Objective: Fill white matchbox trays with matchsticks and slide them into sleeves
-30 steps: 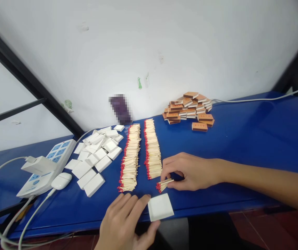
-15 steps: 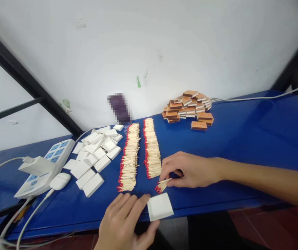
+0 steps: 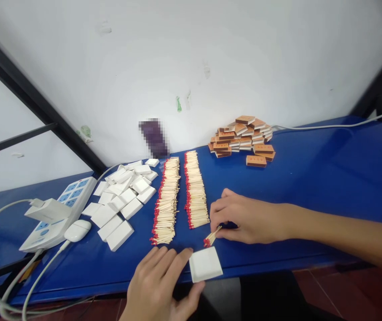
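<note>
My right hand (image 3: 237, 218) pinches a small bunch of red-tipped matches (image 3: 211, 237) between thumb and fingers, just above the blue tabletop. The match heads point left, close to the far edge of a white matchbox tray (image 3: 207, 264). My left hand (image 3: 162, 281) grips this tray by its left side at the table's front edge, the index fingertip at the far corner and the thumb at the near edge. Beyond my hands lie two long rows of matches, a left row (image 3: 166, 200) and a right row (image 3: 195, 191), heads to the left.
White matchbox trays (image 3: 122, 196) are heaped on the left. Orange-brown matchbox sleeves (image 3: 240, 138) are piled against the wall. A power strip (image 3: 77, 196) with a charger (image 3: 48, 210), cables and a white earphone case (image 3: 77, 230) stands at far left. A pixelated dark object (image 3: 155, 138) leans on the wall.
My right hand has drawn slightly to the right, and the match bunch in it looks more tightly gathered. My left hand and the white tray are almost unmoved.
</note>
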A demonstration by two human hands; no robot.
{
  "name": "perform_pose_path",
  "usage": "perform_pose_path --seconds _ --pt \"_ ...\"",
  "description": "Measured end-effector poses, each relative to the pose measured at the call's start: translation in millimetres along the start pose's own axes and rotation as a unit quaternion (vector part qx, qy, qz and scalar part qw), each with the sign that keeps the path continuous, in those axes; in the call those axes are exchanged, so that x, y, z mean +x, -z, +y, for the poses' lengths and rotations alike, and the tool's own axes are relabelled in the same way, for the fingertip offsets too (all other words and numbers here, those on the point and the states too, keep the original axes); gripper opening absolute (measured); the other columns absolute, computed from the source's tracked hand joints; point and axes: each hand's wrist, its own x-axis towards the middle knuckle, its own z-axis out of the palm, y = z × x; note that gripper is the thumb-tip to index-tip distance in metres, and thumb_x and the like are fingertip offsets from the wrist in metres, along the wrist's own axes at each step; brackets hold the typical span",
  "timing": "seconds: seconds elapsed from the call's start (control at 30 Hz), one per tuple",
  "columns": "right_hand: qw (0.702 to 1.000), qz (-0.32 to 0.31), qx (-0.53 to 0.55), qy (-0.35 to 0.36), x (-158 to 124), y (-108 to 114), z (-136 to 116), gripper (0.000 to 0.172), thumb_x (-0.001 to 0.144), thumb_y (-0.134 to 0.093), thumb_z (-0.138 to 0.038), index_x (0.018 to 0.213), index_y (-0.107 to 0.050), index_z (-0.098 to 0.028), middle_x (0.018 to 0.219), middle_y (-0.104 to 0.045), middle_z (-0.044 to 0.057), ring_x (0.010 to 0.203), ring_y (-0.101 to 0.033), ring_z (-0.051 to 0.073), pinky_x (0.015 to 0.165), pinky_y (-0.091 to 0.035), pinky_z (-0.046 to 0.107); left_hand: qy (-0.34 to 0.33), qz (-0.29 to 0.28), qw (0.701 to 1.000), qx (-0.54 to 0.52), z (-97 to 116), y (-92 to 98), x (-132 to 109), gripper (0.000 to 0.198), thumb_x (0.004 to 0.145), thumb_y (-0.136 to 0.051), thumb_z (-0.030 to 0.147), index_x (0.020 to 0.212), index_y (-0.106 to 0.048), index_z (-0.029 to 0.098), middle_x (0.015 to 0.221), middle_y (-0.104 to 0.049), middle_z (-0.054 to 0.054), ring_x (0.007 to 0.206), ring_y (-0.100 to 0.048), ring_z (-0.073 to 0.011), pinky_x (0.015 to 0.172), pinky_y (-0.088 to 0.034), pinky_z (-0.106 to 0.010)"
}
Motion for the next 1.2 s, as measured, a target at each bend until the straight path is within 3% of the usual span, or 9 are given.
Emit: perform_pose_path --seconds 0.27,0.53,0.87,1.2 --pt "1.0 -0.019 0.013 0.0 -2 2 0 0.017 0.1 -0.056 -0.02 0.099 -0.073 -0.02 0.094 -0.066 0.003 0.086 -0.06 0.015 0.077 -0.043 0.027 -0.004 0.001 1.0 -0.002 -1 -1.2 -3 0.024 0.103 -0.049 0.037 0.112 -0.061 0.018 0.083 -0.074 -0.004 0.07 -0.071 -0.0207 0.071 -0.055 -0.037" --pt "0.998 -0.025 -0.044 0.026 -3 0 1 0.019 0.101 -0.052 -0.018 0.099 -0.071 -0.017 0.102 -0.066 0.006 0.092 -0.063 0.018 0.08 -0.046 0.028 0.0 -0.002 1.0 -0.01 -1 -1.4 -2 0.025 0.103 -0.05 0.038 0.113 -0.062 0.018 0.083 -0.073 -0.004 0.07 -0.07 -0.0204 0.073 -0.054 -0.037" --pt "1.0 -0.028 -0.012 0.003 -2 5 0 0.011 0.082 -0.064 -0.005 0.083 -0.064 -0.016 0.082 -0.062 0.0 0.075 -0.058 0.012 0.069 -0.041 0.022 0.006 -0.005 1.0 -0.017 -1 -2.1 -4 0.024 0.102 -0.05 0.037 0.114 -0.061 0.019 0.083 -0.073 -0.004 0.071 -0.07 -0.0217 0.074 -0.053 -0.037" --pt "0.999 0.01 0.028 -0.015 2 3 8 0.009 0.077 -0.067 -0.007 0.08 -0.066 -0.016 0.075 -0.065 -0.003 0.066 -0.056 0.01 0.065 -0.04 0.021 0.006 -0.016 1.0 -0.017 -2 -2.4 -8 0.025 0.103 -0.05 0.039 0.116 -0.06 0.019 0.083 -0.073 -0.004 0.074 -0.07 -0.0238 0.074 -0.052 -0.039"
